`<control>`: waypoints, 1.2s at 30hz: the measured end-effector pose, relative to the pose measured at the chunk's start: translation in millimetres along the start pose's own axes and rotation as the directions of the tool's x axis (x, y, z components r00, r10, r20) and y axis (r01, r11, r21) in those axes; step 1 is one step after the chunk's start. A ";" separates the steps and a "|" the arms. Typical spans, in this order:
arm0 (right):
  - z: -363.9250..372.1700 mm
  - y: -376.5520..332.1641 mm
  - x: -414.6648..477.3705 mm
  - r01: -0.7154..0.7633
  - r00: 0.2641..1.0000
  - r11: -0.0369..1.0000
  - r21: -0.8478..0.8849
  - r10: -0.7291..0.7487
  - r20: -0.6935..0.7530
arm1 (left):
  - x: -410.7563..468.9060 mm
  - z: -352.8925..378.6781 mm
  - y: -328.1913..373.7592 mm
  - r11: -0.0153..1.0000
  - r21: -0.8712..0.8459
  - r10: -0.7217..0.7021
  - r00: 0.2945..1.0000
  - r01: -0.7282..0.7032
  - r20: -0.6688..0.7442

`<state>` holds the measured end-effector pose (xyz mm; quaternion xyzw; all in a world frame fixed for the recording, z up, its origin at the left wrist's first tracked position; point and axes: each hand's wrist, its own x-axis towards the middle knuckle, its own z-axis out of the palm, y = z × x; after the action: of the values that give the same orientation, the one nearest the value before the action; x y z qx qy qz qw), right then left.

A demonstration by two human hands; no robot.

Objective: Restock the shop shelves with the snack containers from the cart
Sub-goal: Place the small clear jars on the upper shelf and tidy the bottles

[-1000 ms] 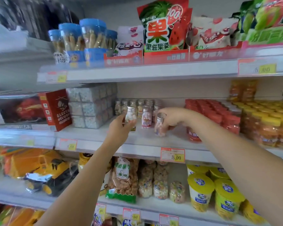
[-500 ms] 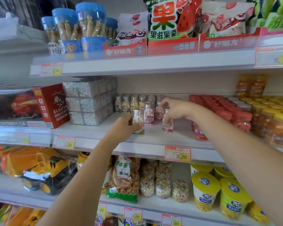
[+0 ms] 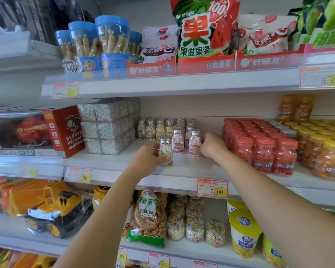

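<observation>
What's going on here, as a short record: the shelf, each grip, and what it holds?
Shelf: middle shelf, rows of bottles at the back
Left grip: holds mixed-colour candy bottle, upright, near the shelf front
Right grip: fingers curled on pink candy bottle, standing on the shelf
Neighbours: red jars to the right

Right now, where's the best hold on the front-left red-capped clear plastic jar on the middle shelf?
I'd take the red-capped clear plastic jar by its red cap, coming from the front and above. It stands upright at the front of the white shelf, with like jars packed close beside and behind it, so only the cap and front face look free.
</observation>
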<state>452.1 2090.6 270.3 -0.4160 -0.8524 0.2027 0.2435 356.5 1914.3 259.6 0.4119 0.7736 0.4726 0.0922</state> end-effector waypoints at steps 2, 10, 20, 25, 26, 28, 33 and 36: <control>2.5 1.3 0.8 0.009 1.000 0.999 0.033 -0.008 -0.029 | 1.4 1.2 -0.2 0.999 0.038 -0.003 0.999 0.004 -0.032; 9.0 7.5 -2.3 0.058 0.998 0.992 0.110 -0.054 -0.038 | 22.5 -11.5 -3.1 0.990 0.083 -0.106 0.991 0.113 -0.077; 13.6 11.7 -2.7 0.101 0.995 0.976 0.193 -0.095 -0.041 | 78.1 -26.2 -17.1 0.950 0.069 -0.289 0.940 0.306 -0.182; 17.4 13.7 1.6 0.121 0.993 0.973 0.198 -0.115 -0.042 | 96.2 -16.7 -17.7 0.876 0.360 -0.211 0.926 0.322 -0.314; 18.4 14.4 2.5 0.122 0.992 0.972 0.200 -0.115 -0.043 | 98.5 -18.1 -19.0 0.843 0.421 -0.199 0.921 0.335 -0.334; 20.1 15.7 4.3 0.124 0.992 0.971 0.203 -0.116 -0.053 | 105.0 -21.9 -21.3 0.781 0.506 -0.189 0.911 0.366 -0.367; 21.5 16.8 7.2 0.127 0.992 0.973 0.195 -0.119 -0.048 | 118.0 -22.0 -23.2 0.641 0.659 -0.141 0.905 0.393 -0.403; 21.9 16.6 8.2 0.134 0.991 0.975 0.176 -0.128 -0.049 | 123.5 -21.0 -31.0 0.660 0.617 -0.175 0.886 0.429 -0.429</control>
<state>445.1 2103.6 245.7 -0.3391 -0.8516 0.2540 0.3087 248.8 1983.4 276.3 0.1933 0.9555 0.1858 -0.1232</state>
